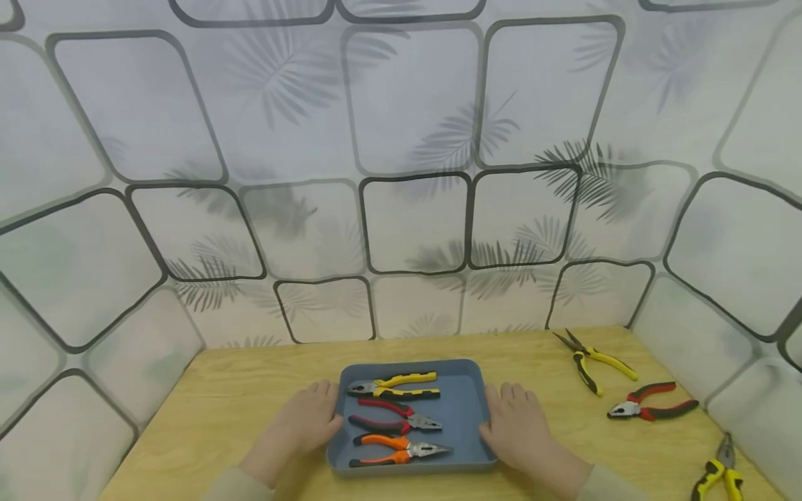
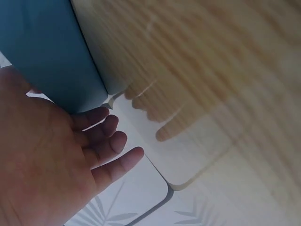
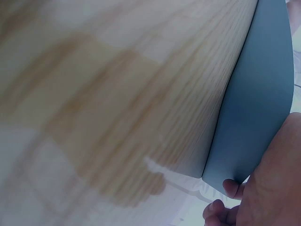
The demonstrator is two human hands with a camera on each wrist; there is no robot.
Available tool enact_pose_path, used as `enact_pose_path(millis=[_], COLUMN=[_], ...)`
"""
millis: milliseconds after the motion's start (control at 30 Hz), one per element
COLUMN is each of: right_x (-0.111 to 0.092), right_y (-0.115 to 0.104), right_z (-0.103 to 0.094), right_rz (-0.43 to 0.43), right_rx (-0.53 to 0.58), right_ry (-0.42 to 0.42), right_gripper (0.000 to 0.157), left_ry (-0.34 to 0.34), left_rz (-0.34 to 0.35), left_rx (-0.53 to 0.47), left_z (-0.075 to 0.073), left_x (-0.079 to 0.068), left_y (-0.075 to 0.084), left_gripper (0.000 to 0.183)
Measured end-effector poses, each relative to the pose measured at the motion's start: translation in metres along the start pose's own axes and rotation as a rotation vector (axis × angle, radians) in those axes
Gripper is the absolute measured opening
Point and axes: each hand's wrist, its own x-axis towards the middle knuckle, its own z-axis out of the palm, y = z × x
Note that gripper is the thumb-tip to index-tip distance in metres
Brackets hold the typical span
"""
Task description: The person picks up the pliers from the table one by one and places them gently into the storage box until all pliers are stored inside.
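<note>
A blue-grey tray (image 1: 460,417) lies on the wooden table with three pairs of pliers in it. At the top are yellow-and-black pliers (image 1: 401,380), below them red-and-black pliers (image 1: 410,420), and nearest the front orange-and-black long-nose pliers (image 1: 416,451). My left hand (image 1: 307,419) rests against the tray's left side, thumb at the rim; in the left wrist view its fingers extend loosely beside the outer wall (image 2: 56,52). On the opposite side my right hand (image 1: 516,428) touches the tray, its thumb also at the rim. One fingertip (image 3: 230,188) meets the wall in the right wrist view.
Right of the tray, yellow-and-black long-nose pliers (image 1: 583,355) lie toward the back. Nearer are red-and-black pliers (image 1: 639,410), and another yellow-and-black pair (image 1: 720,470) lies by the front right edge. Patterned white walls (image 1: 413,223) enclose the table's back and sides.
</note>
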Motion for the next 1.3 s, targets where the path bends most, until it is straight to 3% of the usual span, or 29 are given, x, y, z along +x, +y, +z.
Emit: enact_pose_path(millis=[200, 367, 533, 767, 1300], right_x=[0.000, 0.000, 0.000, -0.001, -0.001], right_y=[0.001, 0.001, 0.000, -0.001, 0.000], right_z=[0.000, 0.000, -0.001, -0.001, 0.003], right_rz=[-0.006, -0.011, -0.014, -0.009, -0.015], right_rx=[-0.010, -0.012, -0.007, 0.004, -0.004], right_ry=[0.012, 0.036, 0.044, 0.033, 0.062], right_gripper=[0.046, 0.045, 0.047, 0.045, 0.044], left_ry=[-0.001, 0.017, -0.015, -0.038, -0.009], left_rz=[-0.019, -0.020, -0.046, -0.091, -0.085], left_rx=[0.046, 0.067, 0.135, 0.130, 0.194], left_z=[0.003, -0.004, -0.007, -0.004, -0.003], left_x=[0.001, 0.002, 0.004, 0.004, 0.001], left_y=[0.005, 0.011, 0.016, 0.020, 0.022], left_gripper=[0.058, 0.054, 0.055, 0.060, 0.057])
